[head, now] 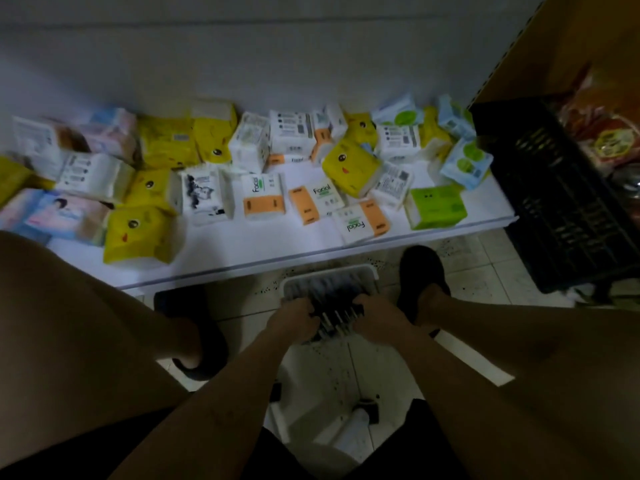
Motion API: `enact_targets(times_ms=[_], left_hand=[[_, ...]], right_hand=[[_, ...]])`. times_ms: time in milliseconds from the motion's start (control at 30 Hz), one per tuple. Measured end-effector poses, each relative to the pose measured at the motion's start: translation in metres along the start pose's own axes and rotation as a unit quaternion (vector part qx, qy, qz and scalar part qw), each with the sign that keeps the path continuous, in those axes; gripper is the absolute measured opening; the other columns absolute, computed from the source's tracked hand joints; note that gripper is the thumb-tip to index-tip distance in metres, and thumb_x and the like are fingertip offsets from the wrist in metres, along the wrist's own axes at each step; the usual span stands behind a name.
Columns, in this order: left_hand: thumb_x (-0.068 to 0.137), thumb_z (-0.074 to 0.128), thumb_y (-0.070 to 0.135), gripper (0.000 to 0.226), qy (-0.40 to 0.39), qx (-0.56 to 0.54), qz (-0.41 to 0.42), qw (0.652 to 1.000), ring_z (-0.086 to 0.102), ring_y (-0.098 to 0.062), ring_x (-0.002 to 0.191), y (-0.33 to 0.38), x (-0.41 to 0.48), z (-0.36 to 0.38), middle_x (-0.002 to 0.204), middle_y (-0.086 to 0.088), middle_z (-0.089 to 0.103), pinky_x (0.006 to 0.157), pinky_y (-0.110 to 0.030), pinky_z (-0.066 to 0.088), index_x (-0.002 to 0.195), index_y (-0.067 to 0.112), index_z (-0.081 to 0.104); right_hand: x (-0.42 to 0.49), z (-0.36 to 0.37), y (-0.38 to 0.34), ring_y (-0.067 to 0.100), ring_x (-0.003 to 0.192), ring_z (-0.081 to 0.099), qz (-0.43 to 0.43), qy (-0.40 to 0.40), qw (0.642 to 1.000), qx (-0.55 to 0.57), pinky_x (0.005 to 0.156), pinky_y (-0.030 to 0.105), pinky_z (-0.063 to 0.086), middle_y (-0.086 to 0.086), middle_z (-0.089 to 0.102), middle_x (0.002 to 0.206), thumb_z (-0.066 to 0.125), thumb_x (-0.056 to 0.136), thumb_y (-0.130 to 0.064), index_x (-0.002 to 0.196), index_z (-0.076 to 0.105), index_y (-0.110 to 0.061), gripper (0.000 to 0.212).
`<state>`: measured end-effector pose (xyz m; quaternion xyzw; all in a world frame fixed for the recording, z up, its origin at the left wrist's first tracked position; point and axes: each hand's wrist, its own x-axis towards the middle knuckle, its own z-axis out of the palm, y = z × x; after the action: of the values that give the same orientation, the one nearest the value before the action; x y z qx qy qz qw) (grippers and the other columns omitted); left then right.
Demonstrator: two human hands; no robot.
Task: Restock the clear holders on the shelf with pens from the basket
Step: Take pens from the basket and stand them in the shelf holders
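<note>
We note the basket (370, 273) as matt white moulded plastic, the pens (337, 318) in it dark plastic. Tissue packs (263, 199) wear thin film with a slight sheen on a smooth white shelf (259, 244); the crate (561, 209) is black lattice plastic, the floor tiles (485, 268) smooth and speckled.

Looking like a small shop. Displaying sealed tissue packs (263, 199) of several brands in loose rows across a low white shelf (242, 259), from its left edge to its right. Keeping a black plastic crate (554, 202) at the shelf's right end, standing over tiled floor (485, 271).
</note>
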<state>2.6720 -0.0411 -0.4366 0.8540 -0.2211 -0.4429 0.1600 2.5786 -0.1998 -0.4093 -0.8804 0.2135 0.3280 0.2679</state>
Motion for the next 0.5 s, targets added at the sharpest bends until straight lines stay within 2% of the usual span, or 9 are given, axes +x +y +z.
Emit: enact_targets(times_ms=[33, 100, 167, 233, 267, 333, 400, 500], left_hand=[[0.097, 0.048, 0.021, 0.022, -0.012, 0.005, -0.005, 1.0, 0.06, -0.025, 0.096, -0.002, 0.004, 0.005, 0.108, -0.011, 0.063, 0.081, -0.033, 0.05, 0.11, 0.01, 0.061], [0.095, 0.051, 0.023, 0.025, -0.038, 0.026, -0.02, 0.999, 0.06, -0.023, 0.093, -0.006, 0.01, 0.013, 0.109, -0.011, 0.064, 0.078, -0.032, 0.049, 0.11, 0.007, 0.063], [0.094, 0.053, 0.029, 0.028, -0.055, 0.043, -0.048, 0.996, 0.059, -0.022, 0.092, -0.011, 0.015, 0.019, 0.109, -0.012, 0.064, 0.081, -0.032, 0.049, 0.109, 0.007, 0.063], [0.095, 0.052, 0.032, 0.032, -0.065, 0.041, -0.071, 0.995, 0.06, -0.024, 0.1, -0.017, 0.022, 0.025, 0.11, -0.013, 0.065, 0.094, -0.034, 0.047, 0.111, 0.008, 0.064], [0.096, 0.051, 0.032, 0.032, -0.069, 0.039, -0.08, 0.994, 0.06, -0.025, 0.102, -0.019, 0.025, 0.027, 0.108, -0.013, 0.065, 0.095, -0.033, 0.047, 0.111, 0.006, 0.064], [0.097, 0.047, 0.028, 0.032, -0.068, 0.028, -0.092, 0.993, 0.059, -0.023, 0.096, -0.02, 0.03, 0.032, 0.101, -0.013, 0.063, 0.084, -0.029, 0.047, 0.107, 0.003, 0.065], [0.096, 0.05, 0.024, 0.028, -0.058, 0.004, -0.11, 0.992, 0.058, -0.023, 0.09, -0.021, 0.037, 0.036, 0.103, -0.014, 0.062, 0.076, -0.028, 0.048, 0.108, 0.002, 0.064], [0.094, 0.054, 0.025, 0.031, -0.056, -0.009, -0.119, 0.991, 0.059, -0.024, 0.094, -0.018, 0.042, 0.039, 0.114, -0.014, 0.059, 0.08, -0.031, 0.052, 0.117, 0.006, 0.061]], right_hand=[[0.003, 0.004, 0.001, 0.033, 0.113, 0.052, 0.005, -0.014, 1.0, 0.002, 0.087, 0.038, 0.046, 0.015, 0.05, 0.128, 0.051, 0.098, -0.025, 0.137, 0.043, -0.007, 0.044], [0.008, 0.008, 0.003, 0.031, 0.108, 0.054, 0.009, -0.042, 0.999, 0.008, 0.079, 0.033, 0.043, 0.011, 0.052, 0.109, 0.052, 0.098, -0.025, 0.117, 0.051, -0.006, 0.027], [0.013, 0.011, 0.007, 0.026, 0.099, 0.053, 0.015, -0.065, 0.998, 0.011, 0.076, 0.03, 0.039, 0.01, 0.049, 0.101, 0.052, 0.098, -0.025, 0.102, 0.049, -0.008, 0.017], [0.017, 0.011, 0.012, 0.026, 0.097, 0.054, 0.022, -0.077, 0.996, 0.029, 0.073, 0.027, 0.038, 0.014, 0.055, 0.105, 0.053, 0.097, -0.024, 0.106, 0.055, -0.003, 0.023], [0.019, 0.01, 0.014, 0.025, 0.094, 0.055, 0.025, -0.078, 0.996, 0.042, 0.072, 0.025, 0.038, 0.014, 0.058, 0.105, 0.054, 0.097, -0.024, 0.109, 0.058, 0.0, 0.027], [0.022, 0.007, 0.019, 0.021, 0.085, 0.051, 0.034, -0.084, 0.994, 0.06, 0.069, 0.025, 0.037, 0.011, 0.056, 0.093, 0.054, 0.097, -0.024, 0.106, 0.059, 0.0, 0.026], [0.026, 0.004, 0.026, 0.019, 0.08, 0.049, 0.049, -0.079, 0.993, 0.078, 0.066, 0.026, 0.037, 0.013, 0.053, 0.088, 0.055, 0.096, -0.025, 0.104, 0.058, 0.001, 0.026], [0.033, 0.0, 0.037, 0.016, 0.071, 0.048, 0.07, -0.07, 0.989, 0.112, 0.063, 0.026, 0.038, 0.011, 0.052, 0.083, 0.062, 0.093, -0.026, 0.091, 0.058, -0.004, 0.022]])
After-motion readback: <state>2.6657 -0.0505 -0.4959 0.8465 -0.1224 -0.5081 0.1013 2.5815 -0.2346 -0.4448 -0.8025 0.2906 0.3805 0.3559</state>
